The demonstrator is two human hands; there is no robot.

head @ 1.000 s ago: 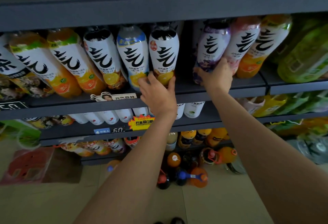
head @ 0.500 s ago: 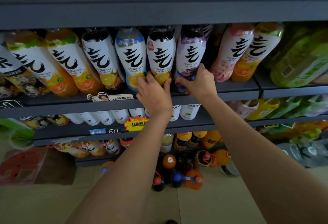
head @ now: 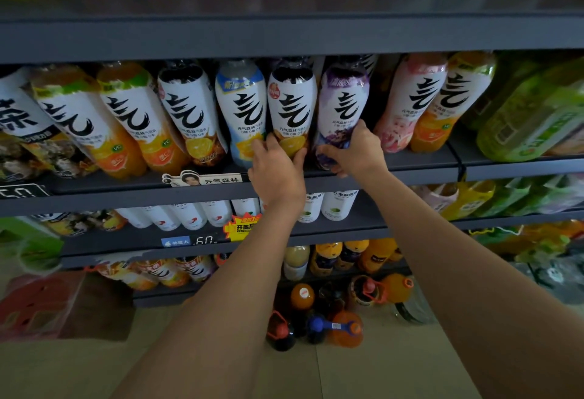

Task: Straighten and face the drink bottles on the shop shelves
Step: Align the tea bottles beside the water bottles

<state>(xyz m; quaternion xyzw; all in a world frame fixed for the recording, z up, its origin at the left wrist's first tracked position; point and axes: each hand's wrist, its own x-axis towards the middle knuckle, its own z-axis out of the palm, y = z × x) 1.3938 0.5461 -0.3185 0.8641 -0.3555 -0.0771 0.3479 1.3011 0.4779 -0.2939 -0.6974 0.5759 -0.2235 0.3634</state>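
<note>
left hand (head: pixel 275 166) grips the black-topped bottle (head: pixel 292 108) low down; right hand (head: pixel 355 152) grips the purple bottle (head: pixel 343 108) beside it

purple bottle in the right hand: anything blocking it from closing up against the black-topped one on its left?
Nothing visible does. The right hand grips the purple bottle low down, and it already stands close beside the black-topped bottle, which the left hand holds at its base. Only a narrow dark gap separates them.

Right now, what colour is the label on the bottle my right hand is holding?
Purple and white with a big black character, on the bottle in the right hand; head view.
</note>
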